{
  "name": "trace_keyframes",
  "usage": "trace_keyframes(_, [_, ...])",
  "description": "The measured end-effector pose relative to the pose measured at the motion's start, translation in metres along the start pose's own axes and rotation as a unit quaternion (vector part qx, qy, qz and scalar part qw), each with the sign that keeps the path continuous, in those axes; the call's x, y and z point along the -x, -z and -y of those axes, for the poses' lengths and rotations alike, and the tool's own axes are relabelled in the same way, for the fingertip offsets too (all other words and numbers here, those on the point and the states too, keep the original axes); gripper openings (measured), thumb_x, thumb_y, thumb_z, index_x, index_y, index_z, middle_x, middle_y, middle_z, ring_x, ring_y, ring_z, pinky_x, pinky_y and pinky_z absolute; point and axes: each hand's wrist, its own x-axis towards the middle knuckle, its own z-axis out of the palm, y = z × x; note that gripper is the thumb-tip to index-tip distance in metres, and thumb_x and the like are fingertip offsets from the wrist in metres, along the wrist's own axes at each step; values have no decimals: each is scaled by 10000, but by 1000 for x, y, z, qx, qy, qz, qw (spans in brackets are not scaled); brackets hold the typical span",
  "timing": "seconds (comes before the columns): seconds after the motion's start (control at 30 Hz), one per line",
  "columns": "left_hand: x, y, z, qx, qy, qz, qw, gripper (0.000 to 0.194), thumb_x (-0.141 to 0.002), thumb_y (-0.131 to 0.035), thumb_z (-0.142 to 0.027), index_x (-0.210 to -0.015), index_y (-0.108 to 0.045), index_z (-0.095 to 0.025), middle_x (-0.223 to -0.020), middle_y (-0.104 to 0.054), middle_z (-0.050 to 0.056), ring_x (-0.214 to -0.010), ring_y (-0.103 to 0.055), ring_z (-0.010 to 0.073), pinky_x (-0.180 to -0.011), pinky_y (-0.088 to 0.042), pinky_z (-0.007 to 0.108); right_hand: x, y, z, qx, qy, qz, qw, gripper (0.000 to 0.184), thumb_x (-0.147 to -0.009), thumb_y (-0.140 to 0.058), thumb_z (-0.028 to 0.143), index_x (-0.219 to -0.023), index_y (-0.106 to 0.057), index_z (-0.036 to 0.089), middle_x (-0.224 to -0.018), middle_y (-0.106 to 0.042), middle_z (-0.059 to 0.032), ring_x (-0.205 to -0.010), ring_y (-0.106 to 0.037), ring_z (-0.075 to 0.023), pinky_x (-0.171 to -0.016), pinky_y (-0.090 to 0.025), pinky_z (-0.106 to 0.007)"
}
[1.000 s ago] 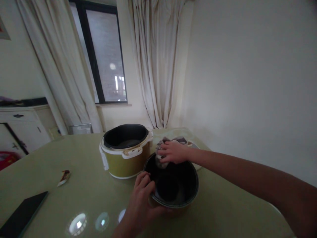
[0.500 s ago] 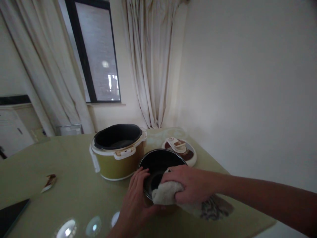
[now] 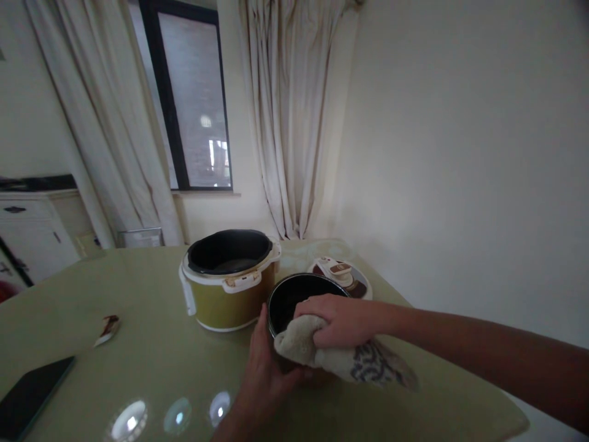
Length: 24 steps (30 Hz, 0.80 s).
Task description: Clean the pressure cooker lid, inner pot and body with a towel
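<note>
A black inner pot [image 3: 294, 291] stands on the green table [image 3: 151, 350], just right of a yellow-green cooker body [image 3: 229, 285]. My left hand [image 3: 265, 374] is curled round the pot's near left side. My right hand [image 3: 338, 319] grips a beige patterned cloth [image 3: 343, 357] and presses it over the pot's near rim; the cloth's tail hangs down to the right. The cooker's lid [image 3: 341, 275] lies flat behind the pot.
A dark phone or tablet [image 3: 30, 396] lies at the table's near left, and a small torn wrapper [image 3: 108, 327] lies beyond it. Curtains and a window fill the back; a white cabinet [image 3: 32, 233] stands at left. The wall runs close along the right.
My right hand has carried the cloth from the pot's far rim to its near rim and outer side. My left hand has slid lower on the pot's left side.
</note>
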Motion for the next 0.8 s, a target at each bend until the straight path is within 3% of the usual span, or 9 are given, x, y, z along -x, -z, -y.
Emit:
trace_keyframes(0.1, [-4, 1, -4, 19, 17, 44, 999, 1175, -672, -932, -437, -1635, -293, -231, -1634, -461, 204, -1513, -469, 421, -1213, -409, 664, -11, 9, -18, -18, -79, 62, 995, 362, -807, -698, 296, -1163, -704, 230, -1122, -698, -38, -1074, -652, -265, -933, -490, -368])
trace_keyframes(0.2, [-3, -3, -9, 28, 62, 37, 997, 1022, -649, -930, -373, -1519, -414, -229, -1544, -538, 173, -1448, -534, 404, -1198, -426, 653, -37, -3, -27, -24, -86, 104, 991, 418, -752, -753, 309, -1157, -711, 217, -1128, -704, -37, -1061, -653, -265, -885, -493, -345])
trace_keyframes(0.33, [5, -8, -7, 19, 61, 8, 998, 1118, -610, -943, -384, -1549, -354, -240, -1545, -543, 182, -1458, -524, 416, -1200, -422, 659, -69, -43, -34, -49, -146, 7, 988, 511, -781, -704, 250, -1288, -669, 200, -1179, -726, -66, -1036, -678, -245, -828, -490, -310])
trace_keyframes(0.4, [8, -9, -3, -1, 57, -4, 998, 1151, -585, -958, -394, -1550, -351, -236, -1548, -541, 193, -1459, -525, 427, -1188, -439, 665, -76, -61, -42, -42, -162, 12, 986, 514, -805, -695, 246, -1314, -667, 183, -1135, -743, -80, -959, -695, -239, -768, -492, -306])
trace_keyframes(0.5, [10, -8, 0, -32, 57, -9, 998, 1086, -535, -979, -414, -1463, -447, -225, -1520, -565, 188, -1423, -564, 432, -1129, -506, 649, -73, -73, -64, 16, -68, 109, 992, 490, -760, -778, 241, -1247, -727, 218, -1057, -761, -43, -881, -697, -227, -730, -490, -304])
trace_keyframes(0.6, [9, -6, -2, -32, 52, -32, 998, 1018, -466, -997, -399, -1350, -520, -233, -1513, -572, 178, -1414, -571, 436, -1101, -533, 637, -62, -72, -92, 178, 0, 189, 966, 386, -666, -833, 143, -1033, -794, 255, -948, -767, -12, -857, -697, -232, -723, -481, -319])
trace_keyframes(0.7, [6, -2, -8, -13, 33, -30, 999, 874, -509, -985, -370, -1257, -549, -251, -1588, -500, 177, -1447, -539, 418, -1108, -529, 616, -58, -69, -116, 406, 6, 128, 905, 182, -685, -838, 113, -825, -785, 217, -902, -769, -73, -915, -690, -281, -733, -464, -370])
trace_keyframes(0.8, [3, 1, -12, -21, 28, -14, 999, 728, -583, -959, -383, -1191, -579, -258, -1599, -486, 160, -1436, -549, 399, -1093, -540, 590, -71, -64, -122, 501, 119, 41, 856, 72, -802, -817, 169, -776, -771, 218, -1040, -776, -106, -1046, -653, -294, -787, -459, -405])
